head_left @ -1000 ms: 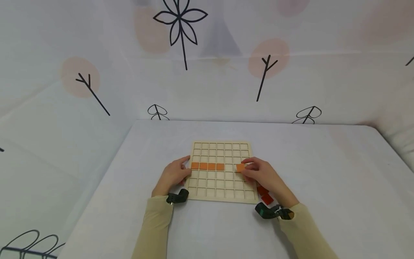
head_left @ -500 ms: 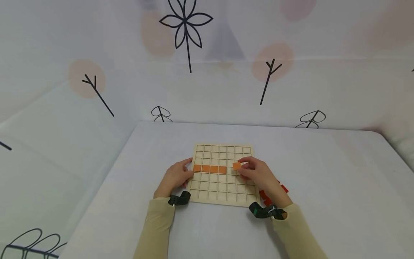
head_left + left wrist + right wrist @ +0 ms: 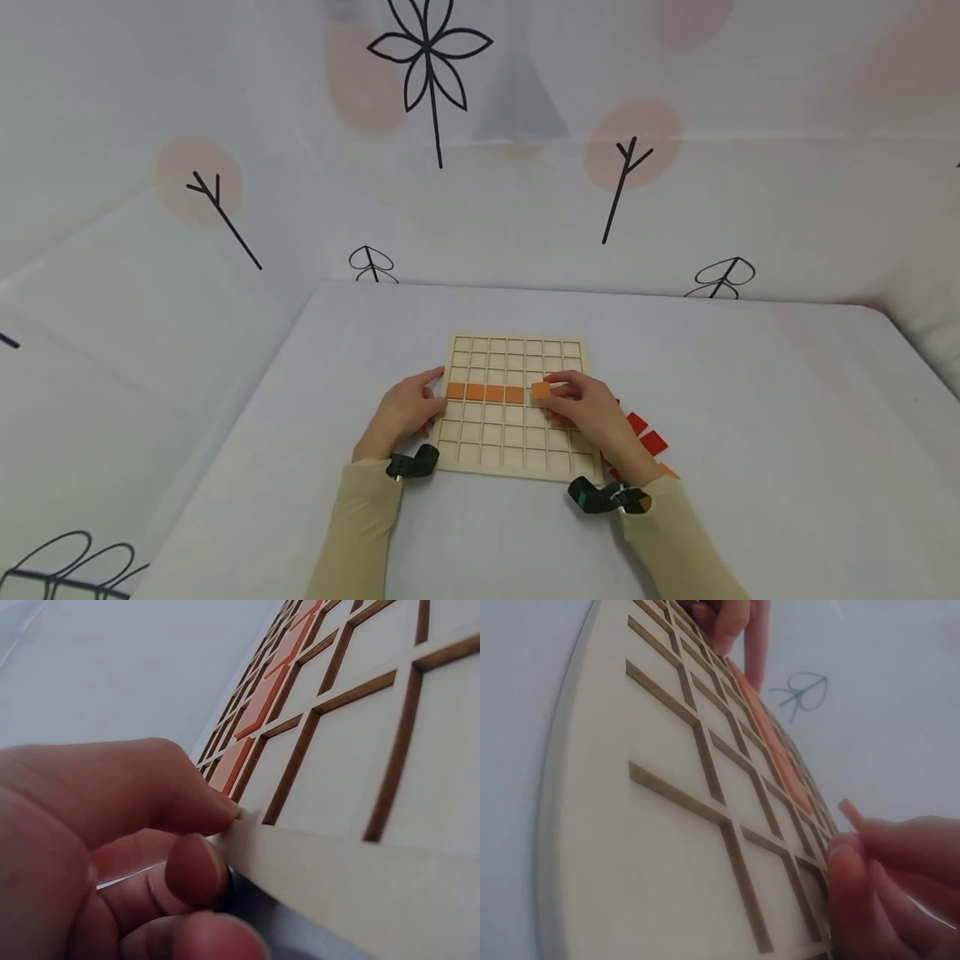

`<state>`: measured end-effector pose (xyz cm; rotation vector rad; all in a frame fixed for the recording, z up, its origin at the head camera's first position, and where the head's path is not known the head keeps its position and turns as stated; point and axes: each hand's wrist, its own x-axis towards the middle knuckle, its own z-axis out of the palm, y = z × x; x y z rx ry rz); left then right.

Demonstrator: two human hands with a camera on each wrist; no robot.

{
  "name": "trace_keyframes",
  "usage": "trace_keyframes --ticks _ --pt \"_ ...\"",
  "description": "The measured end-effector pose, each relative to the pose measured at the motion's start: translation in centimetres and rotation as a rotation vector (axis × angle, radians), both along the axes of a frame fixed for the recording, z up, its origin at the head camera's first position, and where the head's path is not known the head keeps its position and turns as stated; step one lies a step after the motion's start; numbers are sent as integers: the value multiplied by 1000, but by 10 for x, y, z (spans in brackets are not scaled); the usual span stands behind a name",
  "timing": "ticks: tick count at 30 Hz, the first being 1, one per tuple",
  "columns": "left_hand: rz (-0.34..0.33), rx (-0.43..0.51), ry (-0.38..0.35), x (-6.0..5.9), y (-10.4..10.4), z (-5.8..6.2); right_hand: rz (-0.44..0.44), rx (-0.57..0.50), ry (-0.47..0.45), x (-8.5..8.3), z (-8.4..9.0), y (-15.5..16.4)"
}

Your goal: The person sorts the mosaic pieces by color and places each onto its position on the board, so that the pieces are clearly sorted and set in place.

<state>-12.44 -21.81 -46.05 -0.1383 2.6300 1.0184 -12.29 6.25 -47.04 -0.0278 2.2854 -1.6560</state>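
Pinching the orange tile (image 3: 541,389) in our right hand (image 3: 588,406) over the board (image 3: 517,467), we could drop it crooked; left hand (image 3: 405,408) holds the left edge.

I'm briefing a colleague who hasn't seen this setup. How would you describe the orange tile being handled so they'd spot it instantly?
Find the wooden grid board in the middle of the white table. One row holds four orange tiles side by side from its left edge. The tile you want sits just right of them: it's the only one pinched by the right hand, and it is tilted, not lying flat.
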Motion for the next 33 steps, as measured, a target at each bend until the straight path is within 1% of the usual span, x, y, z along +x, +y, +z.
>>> trace_keyframes --ticks 4,7,9,12,16,20,23,30,33 --pt "7 -10 -14 0 0 1 1 63 20 0 -1 -2" --pt "17 -15 -25 -1 0 1 9 133 57 0 -2 -4" --pt "20 -19 -30 -1 0 1 2 160 73 0 -3 -5" --pt "11 -22 -22 -1 0 1 -8 180 90 1 -3 -6" --pt "0 -15 -10 -1 -1 0 -23 185 91 1 -3 -7" --pt "-2 -7 -4 0 -1 1 -29 191 88 2 -3 -9" --pt "-1 -9 -2 1 -1 1 -30 217 95 2 -3 -10" --pt "-12 -9 13 -1 -1 0 -31 284 160 1 -4 -12" --pt "-17 -7 15 -1 -1 -1 -30 310 175 1 -5 -13"
